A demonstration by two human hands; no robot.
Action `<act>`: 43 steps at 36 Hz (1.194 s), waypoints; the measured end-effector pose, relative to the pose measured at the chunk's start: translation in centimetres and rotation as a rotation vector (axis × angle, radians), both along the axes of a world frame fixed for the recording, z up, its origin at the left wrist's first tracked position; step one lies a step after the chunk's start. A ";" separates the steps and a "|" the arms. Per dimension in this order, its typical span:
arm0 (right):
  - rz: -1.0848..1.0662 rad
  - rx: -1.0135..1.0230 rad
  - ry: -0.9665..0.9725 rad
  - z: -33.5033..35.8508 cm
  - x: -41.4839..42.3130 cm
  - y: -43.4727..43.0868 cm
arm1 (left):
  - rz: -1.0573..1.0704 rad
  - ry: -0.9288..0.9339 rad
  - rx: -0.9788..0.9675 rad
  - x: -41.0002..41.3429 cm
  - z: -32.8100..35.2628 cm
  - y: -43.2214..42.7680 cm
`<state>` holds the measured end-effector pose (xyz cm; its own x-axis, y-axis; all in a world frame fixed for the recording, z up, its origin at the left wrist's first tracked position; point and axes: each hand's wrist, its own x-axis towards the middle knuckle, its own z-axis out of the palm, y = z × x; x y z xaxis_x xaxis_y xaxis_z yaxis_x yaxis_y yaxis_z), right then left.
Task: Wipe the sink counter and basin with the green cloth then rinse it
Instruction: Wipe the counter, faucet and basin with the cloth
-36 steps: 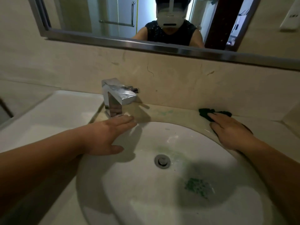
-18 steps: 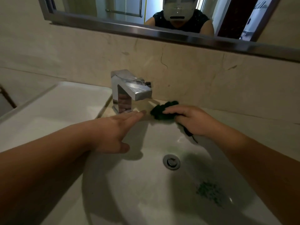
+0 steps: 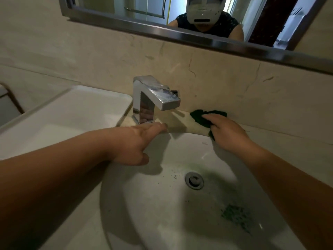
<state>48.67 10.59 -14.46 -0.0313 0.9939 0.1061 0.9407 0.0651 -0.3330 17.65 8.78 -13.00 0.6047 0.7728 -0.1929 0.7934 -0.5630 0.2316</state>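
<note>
Your right hand (image 3: 229,135) grips the green cloth (image 3: 201,117) at the back edge of the table (image 3: 273,141), your left hand (image 3: 133,143) rests flat and open, and the spotty basin (image 3: 153,204) and the rinse look left to do.

Seen from the drain (image 3: 194,180), the counter strip (image 3: 182,123) at 12 o'clock is left free between the faucet (image 3: 155,98) at 11 and the right hand (image 3: 228,134) on the green cloth (image 3: 201,116) at 1. The rim at 10 is covered by the left hand (image 3: 133,141).
</note>
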 end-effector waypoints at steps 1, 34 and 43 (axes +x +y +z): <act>0.016 -0.009 -0.004 0.2 -1.1 0.4 | 0.000 0.002 -0.005 0.0 0.2 0.0; 0.250 -0.016 -0.177 0.0 -8.2 1.4 | -0.269 0.276 0.372 -1.3 -3.3 -3.4; 0.006 -0.231 -0.071 1.8 3.7 -3.8 | -0.284 0.198 0.410 -1.5 -3.7 -3.4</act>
<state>52.37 6.82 -12.63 -0.0362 0.9913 -0.1263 0.9622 0.0004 -0.2722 16.16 5.39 -16.68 0.7836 0.6198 -0.0411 0.6027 -0.7747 -0.1912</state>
